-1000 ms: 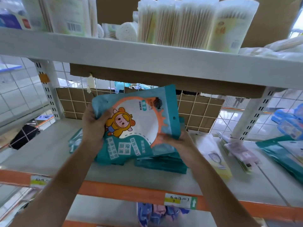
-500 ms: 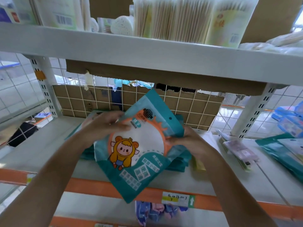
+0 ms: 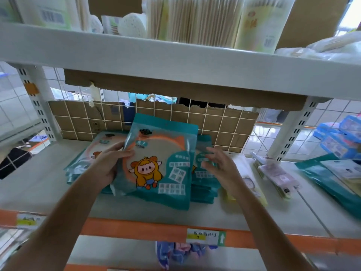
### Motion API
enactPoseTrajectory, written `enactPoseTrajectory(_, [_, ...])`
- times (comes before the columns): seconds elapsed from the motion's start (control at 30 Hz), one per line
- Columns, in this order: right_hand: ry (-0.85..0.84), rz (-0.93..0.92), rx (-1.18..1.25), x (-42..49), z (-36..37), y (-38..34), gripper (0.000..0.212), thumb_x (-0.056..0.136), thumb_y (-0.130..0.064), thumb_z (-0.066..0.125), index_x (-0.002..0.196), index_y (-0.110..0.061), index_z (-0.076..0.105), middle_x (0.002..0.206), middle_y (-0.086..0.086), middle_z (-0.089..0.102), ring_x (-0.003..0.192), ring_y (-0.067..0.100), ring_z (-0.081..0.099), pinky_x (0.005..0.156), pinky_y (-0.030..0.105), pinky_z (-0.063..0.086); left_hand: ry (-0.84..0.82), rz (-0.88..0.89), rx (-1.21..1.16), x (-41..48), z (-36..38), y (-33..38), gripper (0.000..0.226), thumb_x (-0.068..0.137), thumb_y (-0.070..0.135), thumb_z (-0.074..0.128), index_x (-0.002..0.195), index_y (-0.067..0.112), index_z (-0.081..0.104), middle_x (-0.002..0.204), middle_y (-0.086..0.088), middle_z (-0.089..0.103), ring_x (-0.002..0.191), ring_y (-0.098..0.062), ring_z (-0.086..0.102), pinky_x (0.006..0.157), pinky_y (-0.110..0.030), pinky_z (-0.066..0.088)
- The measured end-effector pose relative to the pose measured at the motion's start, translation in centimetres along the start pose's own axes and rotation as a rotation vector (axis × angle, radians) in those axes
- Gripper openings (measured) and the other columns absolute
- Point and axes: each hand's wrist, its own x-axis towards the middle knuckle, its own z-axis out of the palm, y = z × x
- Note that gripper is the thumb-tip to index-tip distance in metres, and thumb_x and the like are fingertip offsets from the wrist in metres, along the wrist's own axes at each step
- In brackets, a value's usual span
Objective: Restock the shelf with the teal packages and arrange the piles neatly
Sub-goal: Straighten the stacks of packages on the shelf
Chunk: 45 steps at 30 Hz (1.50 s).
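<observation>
The shelf (image 3: 39, 188) carries a price label (image 3: 205, 235) on its orange front edge. The left hand (image 3: 109, 165) grips one teal package (image 3: 166, 173) by its left side (cartoon face up) over the shelf. The right hand (image 3: 220, 167) is spread, holding nothing, just beside it. Behind lie the left pile (image 3: 78, 167) and the right pile (image 3: 205, 190), then cardboard (image 3: 78, 118).

Cotton swab packs (image 3: 195, 18) above, cardboard backing (image 3: 78, 122), price label (image 3: 205, 236), blue packs (image 3: 340, 137)
</observation>
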Motion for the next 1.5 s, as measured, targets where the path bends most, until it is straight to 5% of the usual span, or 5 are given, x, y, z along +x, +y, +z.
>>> enactPoseTrajectory(0.43, [0.079, 0.033, -0.001, -2.4, 0.3, 3.4, 0.075, 0.07, -0.072, 0.057, 0.131, -0.028, 0.049, 0.119, -0.007, 0.061, 0.109, 0.013, 0.059, 0.089, 0.047, 0.051, 0.116, -0.096, 0.0, 5.2, 8.8, -1.8, 0.016, 0.094, 0.0, 0.043, 0.1, 0.008, 0.056, 0.087, -0.012, 0.064, 0.076, -0.024, 0.062, 0.066, -0.04, 0.051])
enactPoseTrajectory(0.8, [0.087, 0.124, -0.138, -1.8, 0.4, 5.1, 0.118, 0.049, -0.092, 0.047, 0.142, -0.021, 0.037, 0.129, 0.0, 0.055, 0.113, 0.018, 0.057, 0.09, 0.046, 0.051, 0.069, 0.04, 0.601, 6.6, 8.9, -3.5, 0.032, 0.093, 0.003, 0.048, 0.125, 0.006, 0.044, 0.112, -0.009, 0.054, 0.097, -0.021, 0.054, 0.079, -0.032, 0.045])
enactPoseTrajectory(1.07, [0.098, 0.127, -0.191, -1.8, 0.5, 4.9, 0.108, 0.056, -0.08, 0.052, 0.143, -0.017, 0.036, 0.129, -0.001, 0.055, 0.112, 0.019, 0.057, 0.09, 0.045, 0.051, -0.013, 0.025, 0.67, 7.6, 8.5, -4.1, 0.04, 0.094, 0.008, 0.047, 0.133, 0.012, 0.037, 0.134, -0.011, 0.041, 0.122, -0.027, 0.044, 0.106, -0.047, 0.035])
enactPoseTrajectory(1.33, [0.087, 0.131, -0.17, -2.1, 0.2, 4.4, 0.093, 0.066, -0.067, 0.051, 0.143, -0.016, 0.036, 0.129, -0.002, 0.053, 0.112, 0.019, 0.057, 0.089, 0.043, 0.052, 0.042, 0.072, 0.587, 6.9, 9.0, -3.4, 0.038, 0.094, 0.01, 0.049, 0.132, 0.012, 0.043, 0.124, -0.006, 0.051, 0.1, -0.016, 0.055, 0.078, -0.027, 0.046])
enactPoseTrajectory(1.5, [0.103, 0.108, -0.19, -2.7, -0.6, 3.1, 0.066, 0.085, -0.055, 0.048, 0.141, -0.021, 0.037, 0.133, 0.003, 0.052, 0.118, 0.02, 0.053, 0.093, 0.042, 0.049, 0.087, 0.237, 0.897, 6.4, 8.2, -1.8, 0.06, 0.094, 0.026, 0.052, 0.146, 0.016, 0.026, 0.149, -0.008, 0.029, 0.133, -0.026, 0.032, 0.103, -0.036, 0.031])
